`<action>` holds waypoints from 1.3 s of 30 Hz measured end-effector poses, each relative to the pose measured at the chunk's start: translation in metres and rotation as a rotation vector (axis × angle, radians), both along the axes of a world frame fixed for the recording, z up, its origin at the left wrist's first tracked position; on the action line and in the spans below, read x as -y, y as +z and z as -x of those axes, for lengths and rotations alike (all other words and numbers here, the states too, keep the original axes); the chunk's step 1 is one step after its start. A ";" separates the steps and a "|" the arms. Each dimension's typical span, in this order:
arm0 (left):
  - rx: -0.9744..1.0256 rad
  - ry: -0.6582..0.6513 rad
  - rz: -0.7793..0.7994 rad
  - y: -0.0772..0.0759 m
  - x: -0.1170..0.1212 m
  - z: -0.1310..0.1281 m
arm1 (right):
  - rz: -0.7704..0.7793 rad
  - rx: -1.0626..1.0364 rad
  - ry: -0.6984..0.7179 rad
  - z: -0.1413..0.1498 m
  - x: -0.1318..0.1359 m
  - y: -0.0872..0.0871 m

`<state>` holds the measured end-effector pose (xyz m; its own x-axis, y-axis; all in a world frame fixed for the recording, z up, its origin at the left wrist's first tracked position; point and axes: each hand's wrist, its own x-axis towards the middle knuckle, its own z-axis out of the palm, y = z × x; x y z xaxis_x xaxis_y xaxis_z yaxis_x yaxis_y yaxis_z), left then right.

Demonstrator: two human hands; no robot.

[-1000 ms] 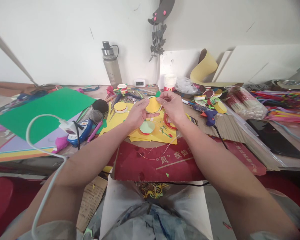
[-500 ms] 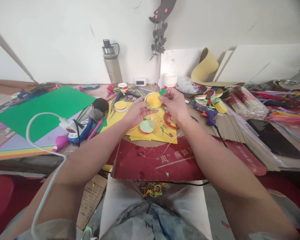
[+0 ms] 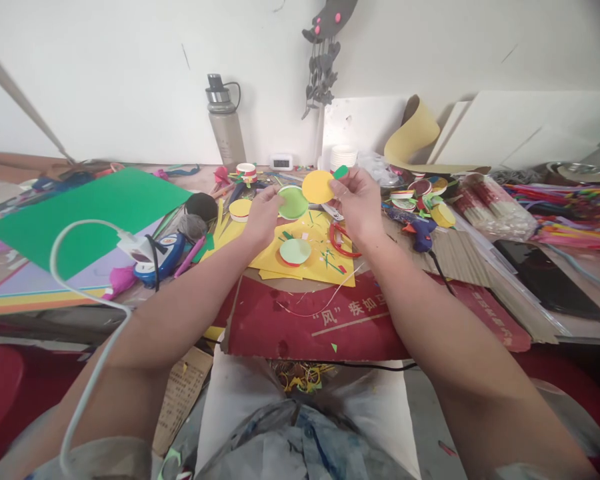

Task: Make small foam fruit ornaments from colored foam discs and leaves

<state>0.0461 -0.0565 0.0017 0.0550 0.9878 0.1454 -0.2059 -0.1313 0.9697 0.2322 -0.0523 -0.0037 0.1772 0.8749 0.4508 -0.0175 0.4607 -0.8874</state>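
My left hand [image 3: 261, 217] pinches the rim of a round, white-edged disc with a green face [image 3: 293, 203]. Between the thumb and fingers of my right hand [image 3: 360, 203] is a yellow paper circle [image 3: 317, 187], held just right of the green disc. A small green paper piece [image 3: 341, 172] shows at the right fingertips; whether it is gripped or stuck on, I cannot tell. Below both hands, a pale green disc with a red edge [image 3: 295, 251] lies on yellow paper sheets [image 3: 273, 263]. A yellow-topped round piece [image 3: 239, 209] sits beyond my left forearm.
Red cardboard [image 3: 300, 333] lies at the table's front edge. At the right are a blue glue gun [image 3: 423, 237], a phone [image 3: 543, 277] and colourful pipe cleaners [image 3: 570, 207]. A grey bottle [image 3: 225, 127] stands behind; green paper [image 3: 85, 220] and a white cable [image 3: 93, 373] are at the left.
The yellow circle and the green-faced disc have come apart. My right hand has moved slightly right and up with the yellow circle; my left hand has turned, keeping the green disc.
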 end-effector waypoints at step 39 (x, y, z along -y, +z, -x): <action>-0.292 -0.138 -0.159 0.004 0.010 -0.001 | -0.156 0.725 -0.138 -0.001 0.020 0.014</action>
